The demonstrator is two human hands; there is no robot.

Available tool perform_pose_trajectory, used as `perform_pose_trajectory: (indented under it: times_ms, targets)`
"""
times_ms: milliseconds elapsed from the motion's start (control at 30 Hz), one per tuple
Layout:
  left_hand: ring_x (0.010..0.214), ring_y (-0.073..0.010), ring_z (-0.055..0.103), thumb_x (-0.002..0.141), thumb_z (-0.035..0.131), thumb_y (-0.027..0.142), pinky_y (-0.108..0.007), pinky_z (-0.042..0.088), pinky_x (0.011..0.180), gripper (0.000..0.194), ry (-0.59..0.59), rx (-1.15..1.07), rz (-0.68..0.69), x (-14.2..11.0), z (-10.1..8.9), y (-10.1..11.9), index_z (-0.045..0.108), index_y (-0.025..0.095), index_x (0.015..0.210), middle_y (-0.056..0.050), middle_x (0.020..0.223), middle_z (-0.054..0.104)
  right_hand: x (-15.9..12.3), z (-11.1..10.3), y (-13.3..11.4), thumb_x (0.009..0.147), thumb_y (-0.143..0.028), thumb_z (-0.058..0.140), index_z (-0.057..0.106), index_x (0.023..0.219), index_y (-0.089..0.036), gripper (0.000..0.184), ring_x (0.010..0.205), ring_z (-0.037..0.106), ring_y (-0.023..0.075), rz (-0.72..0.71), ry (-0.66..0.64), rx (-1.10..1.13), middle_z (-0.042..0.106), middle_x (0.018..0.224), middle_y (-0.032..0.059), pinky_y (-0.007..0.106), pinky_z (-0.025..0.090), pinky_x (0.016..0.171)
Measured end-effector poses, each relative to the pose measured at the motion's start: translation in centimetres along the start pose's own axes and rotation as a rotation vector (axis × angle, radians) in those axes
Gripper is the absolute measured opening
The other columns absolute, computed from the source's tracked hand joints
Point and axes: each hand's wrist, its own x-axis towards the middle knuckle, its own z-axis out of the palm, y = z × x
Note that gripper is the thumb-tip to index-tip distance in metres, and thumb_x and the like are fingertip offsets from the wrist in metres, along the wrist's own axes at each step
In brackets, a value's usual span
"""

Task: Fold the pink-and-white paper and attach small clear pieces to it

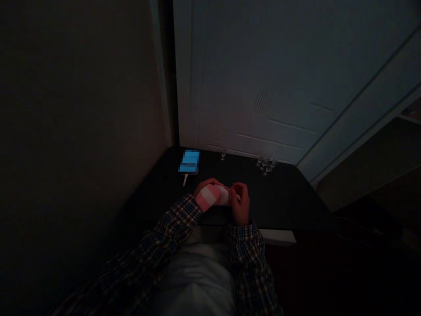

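Observation:
A soft pink-and-white striped sock [208,197] is held between my hands, just above the near part of a dark table [279,197]. My left hand [205,183] is closed round its far side, and the sock drapes over most of those fingers. At the sock's right end, my right hand [241,202] pinches the edge with bent fingers. Dim light hides the exact grip of the fingertips.
A lit phone [189,161] with a white cable [185,180] lies at the back left. Several small clear glass-like pieces [265,165] cluster at the back right, near one more piece [223,156]. A white panel [237,79] with heart shapes rises behind; a wall [98,109] bounds the left.

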Motion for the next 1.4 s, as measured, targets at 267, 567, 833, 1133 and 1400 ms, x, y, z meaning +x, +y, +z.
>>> perform_pose_trajectory:
  times_ms: [267, 567, 833, 1133, 1400]
  targets:
    - [0.082, -0.0207, 0.058, 0.054, 0.063, 0.019, -0.035, 0.039, 0.082, 0.022, 0.048, 0.012, 0.048, -0.5, 0.1, 0.9, 0.065, 0.014, 0.076, -0.003, 0.081, 0.067, -0.2, 0.1, -0.1, 0.082, -0.029, 0.044, 0.048, 0.101, -0.019, 0.022, 0.085, 0.054, 0.0149, -0.024, -0.066, 0.012, 0.056, 0.094, 0.0055, 0.028, 0.043, 0.074]
    - [0.086, -0.0203, 0.057, 0.057, 0.061, 0.019, -0.035, 0.038, 0.084, 0.023, 0.029, 0.081, 0.088, -0.6, -0.1, 0.8, 0.065, 0.016, 0.08, -0.003, 0.086, 0.066, 0.0, -0.1, 0.0, 0.084, -0.03, 0.041, 0.051, 0.101, -0.019, 0.023, 0.081, 0.053, 0.0149, -0.023, -0.085, -0.054, 0.057, 0.09, 0.0043, 0.026, 0.042, 0.07]
    - [0.091, -0.0202, 0.058, 0.062, 0.059, 0.02, -0.036, 0.039, 0.086, 0.027, -0.049, -0.252, -0.051, 0.1, 0.5, 0.2, 0.062, 0.016, 0.088, -0.005, 0.092, 0.065, 0.1, -0.3, 0.0, 0.083, -0.031, 0.04, 0.052, 0.09, -0.018, 0.019, 0.075, 0.053, 0.0137, -0.004, -0.009, -0.063, 0.057, 0.081, 0.0015, 0.025, 0.04, 0.067]
    - [0.09, -0.0205, 0.058, 0.065, 0.059, 0.024, -0.036, 0.042, 0.082, 0.037, 0.081, -0.379, -0.029, -0.1, -0.6, 0.7, 0.053, 0.016, 0.1, -0.007, 0.094, 0.064, -0.1, 0.0, 0.1, 0.081, -0.03, 0.044, 0.052, 0.098, -0.019, 0.022, 0.078, 0.052, 0.0148, -0.008, -0.076, -0.018, 0.055, 0.088, 0.0039, 0.025, 0.043, 0.067]
    - [0.072, -0.015, 0.058, 0.057, 0.066, 0.019, -0.03, 0.044, 0.071, 0.03, 0.145, -0.22, -0.015, 0.1, -0.3, 0.2, 0.058, 0.015, 0.086, -0.001, 0.072, 0.061, -0.1, -0.1, -0.4, 0.081, -0.026, 0.043, 0.052, 0.096, -0.019, 0.019, 0.082, 0.052, 0.0152, -0.067, -0.143, -0.027, 0.054, 0.09, 0.0042, 0.026, 0.043, 0.068]
